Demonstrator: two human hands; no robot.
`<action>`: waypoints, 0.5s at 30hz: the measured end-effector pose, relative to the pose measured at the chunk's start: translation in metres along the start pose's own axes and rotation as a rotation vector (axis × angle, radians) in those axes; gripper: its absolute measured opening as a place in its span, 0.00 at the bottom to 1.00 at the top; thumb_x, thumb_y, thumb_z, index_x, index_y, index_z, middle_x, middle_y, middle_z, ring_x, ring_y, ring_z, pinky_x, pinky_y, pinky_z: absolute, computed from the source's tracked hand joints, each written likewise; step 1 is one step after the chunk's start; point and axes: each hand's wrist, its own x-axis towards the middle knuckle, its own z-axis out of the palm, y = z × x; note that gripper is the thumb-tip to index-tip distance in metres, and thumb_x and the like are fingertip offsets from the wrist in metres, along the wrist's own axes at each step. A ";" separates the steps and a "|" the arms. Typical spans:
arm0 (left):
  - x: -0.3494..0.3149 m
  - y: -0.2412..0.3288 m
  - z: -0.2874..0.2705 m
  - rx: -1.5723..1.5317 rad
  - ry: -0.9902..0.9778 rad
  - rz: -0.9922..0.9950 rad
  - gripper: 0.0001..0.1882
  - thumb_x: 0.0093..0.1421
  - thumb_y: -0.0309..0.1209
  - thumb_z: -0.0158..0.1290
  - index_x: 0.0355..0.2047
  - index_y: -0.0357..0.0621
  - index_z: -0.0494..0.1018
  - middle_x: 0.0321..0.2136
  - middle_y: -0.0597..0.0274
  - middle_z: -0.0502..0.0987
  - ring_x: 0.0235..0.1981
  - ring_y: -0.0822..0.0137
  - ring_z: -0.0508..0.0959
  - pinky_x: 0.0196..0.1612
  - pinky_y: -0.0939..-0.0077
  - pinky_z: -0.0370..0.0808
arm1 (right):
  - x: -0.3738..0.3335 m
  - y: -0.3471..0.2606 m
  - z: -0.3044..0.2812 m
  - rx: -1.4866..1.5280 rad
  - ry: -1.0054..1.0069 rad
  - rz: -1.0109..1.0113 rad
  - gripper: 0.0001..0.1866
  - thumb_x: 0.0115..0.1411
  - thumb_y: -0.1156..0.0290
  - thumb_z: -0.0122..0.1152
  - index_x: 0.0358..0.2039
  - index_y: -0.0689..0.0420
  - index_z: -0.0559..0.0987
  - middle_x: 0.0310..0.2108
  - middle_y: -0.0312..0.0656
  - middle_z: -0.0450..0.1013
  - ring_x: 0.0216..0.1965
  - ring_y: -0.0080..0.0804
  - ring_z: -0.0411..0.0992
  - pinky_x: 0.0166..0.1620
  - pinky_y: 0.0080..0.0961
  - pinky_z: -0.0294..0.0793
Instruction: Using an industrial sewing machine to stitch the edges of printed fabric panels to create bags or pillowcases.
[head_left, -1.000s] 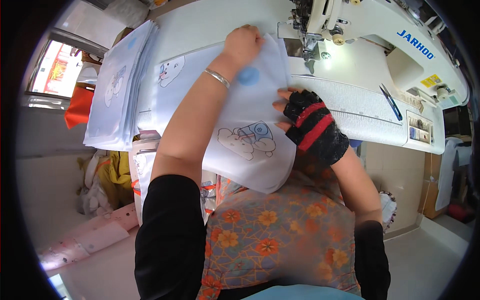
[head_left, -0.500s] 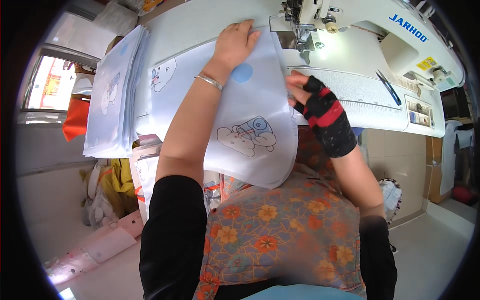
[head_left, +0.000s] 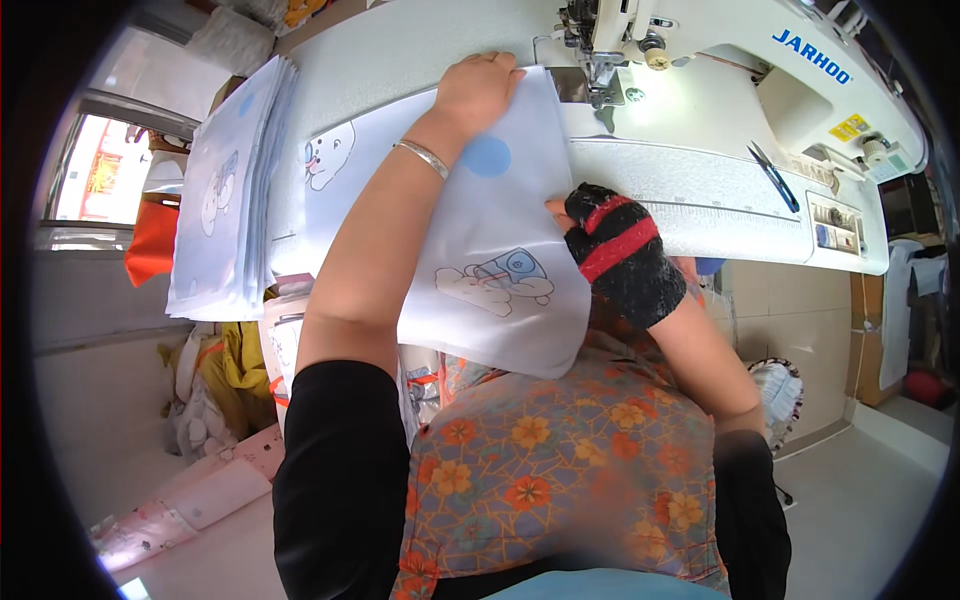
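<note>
A white cloth (head_left: pixel 500 225) printed with pale blue dots and cartoon bears lies across the sewing table, its near end hanging over my lap. My left hand (head_left: pixel 480 90) is at its far right corner, fingers bent together over the edge. My right hand (head_left: pixel 620 250), in a black fingerless glove with red stripes, is closed at the cloth's right edge, its thumb and fingertips pinching there; the other fingers are mostly hidden. Just beyond the far right corner stands the needle and presser foot area of a white sewing machine (head_left: pixel 605 85), its lamp lit.
A stack of similar printed cloths (head_left: pixel 215 200) hangs over the table's left side. Dark thread snips (head_left: pixel 776 178) lie right of the machine bed, beside a small compartment tray (head_left: pixel 835 225). A ruler strip (head_left: pixel 700 205) runs along the table's front. Yellow fabric (head_left: pixel 235 370) is bundled lower left.
The cloth's far right corner has come slightly nearer to me and rightward. My left fingers have bent inward. My right hand has turned and lowered, closing at the cloth's edge.
</note>
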 end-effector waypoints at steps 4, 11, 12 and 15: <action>0.000 0.011 0.005 0.095 0.051 0.000 0.14 0.66 0.41 0.46 0.39 0.43 0.72 0.38 0.53 0.78 0.43 0.51 0.77 0.47 0.55 0.74 | -0.006 0.001 -0.001 -0.017 0.042 0.007 0.09 0.55 0.77 0.60 0.37 0.54 0.80 0.31 0.50 0.74 0.36 0.53 0.74 0.40 0.42 0.74; -0.001 0.020 -0.003 0.065 0.151 0.094 0.13 0.61 0.39 0.53 0.39 0.44 0.75 0.42 0.59 0.77 0.46 0.54 0.76 0.49 0.61 0.75 | -0.001 0.004 -0.002 -0.051 -0.013 0.052 0.09 0.54 0.77 0.59 0.37 0.54 0.80 0.31 0.50 0.74 0.36 0.53 0.73 0.40 0.43 0.74; -0.002 0.022 -0.005 -0.004 -0.001 0.042 0.14 0.61 0.39 0.53 0.40 0.44 0.76 0.44 0.59 0.77 0.47 0.53 0.76 0.50 0.62 0.74 | -0.001 0.003 -0.002 -0.054 -0.014 0.053 0.09 0.54 0.77 0.59 0.37 0.54 0.80 0.31 0.50 0.74 0.36 0.53 0.73 0.40 0.43 0.74; -0.028 0.042 -0.006 -0.048 0.118 0.098 0.19 0.58 0.40 0.55 0.44 0.41 0.75 0.49 0.55 0.76 0.51 0.55 0.74 0.54 0.60 0.72 | -0.004 0.004 -0.009 -0.040 -0.015 0.053 0.09 0.54 0.77 0.59 0.37 0.54 0.80 0.32 0.51 0.74 0.36 0.54 0.73 0.40 0.43 0.73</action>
